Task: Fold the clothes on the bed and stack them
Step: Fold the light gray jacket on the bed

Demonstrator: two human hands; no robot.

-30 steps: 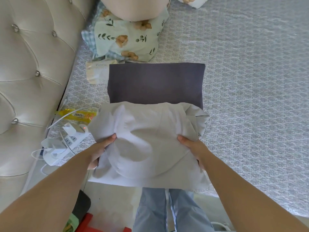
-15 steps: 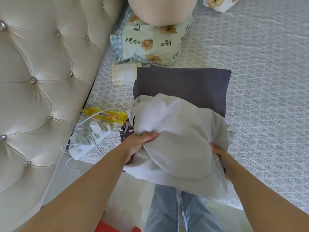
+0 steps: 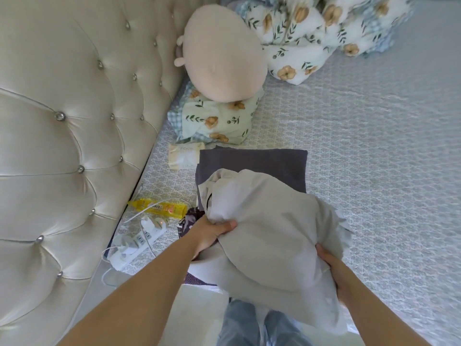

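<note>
We see a pale grey garment (image 3: pixel 272 236) held bundled above the near edge of the bed (image 3: pixel 374 171), overlapping a folded dark grey cloth (image 3: pixel 254 162). To its left lie a patterned dark cloth (image 3: pixel 187 222), a yellow tube (image 3: pixel 159 208) and a white power strip (image 3: pixel 134 243). The left hand (image 3: pixel 212 233) and right hand (image 3: pixel 331 270) each grip a side, fingers curled into the fabric.
</note>
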